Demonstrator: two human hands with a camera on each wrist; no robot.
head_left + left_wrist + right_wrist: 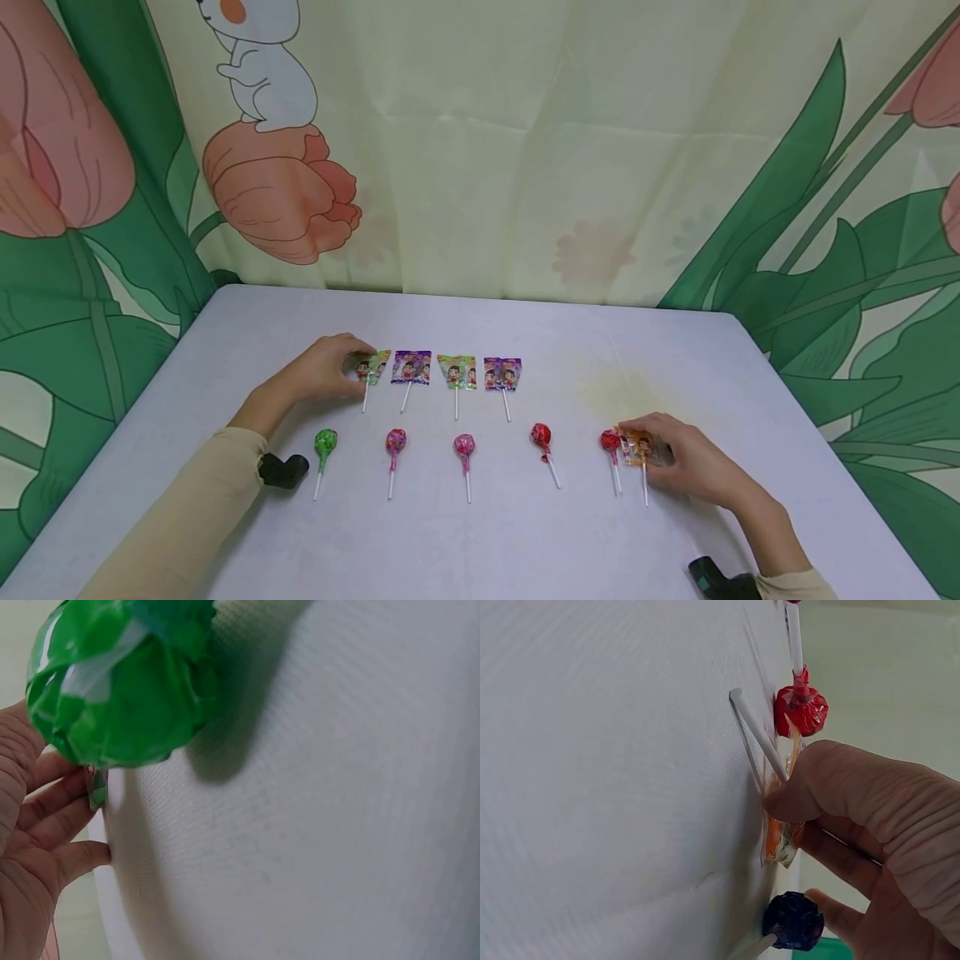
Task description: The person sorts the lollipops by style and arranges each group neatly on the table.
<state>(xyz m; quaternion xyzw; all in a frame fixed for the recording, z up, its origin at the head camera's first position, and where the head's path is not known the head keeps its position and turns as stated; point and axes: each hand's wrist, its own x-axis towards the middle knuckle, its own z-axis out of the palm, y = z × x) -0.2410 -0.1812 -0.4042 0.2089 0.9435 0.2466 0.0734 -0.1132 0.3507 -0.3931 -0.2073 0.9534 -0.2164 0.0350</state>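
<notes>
At the left end of the back row, my left hand (326, 367) grips a lollipop in a flat green wrapper (372, 365). Its thumb and fingers lie around the wrapper's left side. My right hand (693, 458) pinches a lollipop in a flat orange wrapper (637, 448) at the right of the front row; its stick points toward me. Beside the right fingers in the right wrist view is a round dark blue lollipop (793, 921), mostly hidden by the hand in the head view. A round red lollipop (611, 442) lies just left of the orange one.
Two purple-wrapped lollipops (411, 367) and another green-wrapped one (457, 372) continue the back row. In front lie a round green lollipop (326, 443), two pink ones (464, 446) and another red one (541, 436). A printed curtain (487, 167) hangs behind the white table (525, 550).
</notes>
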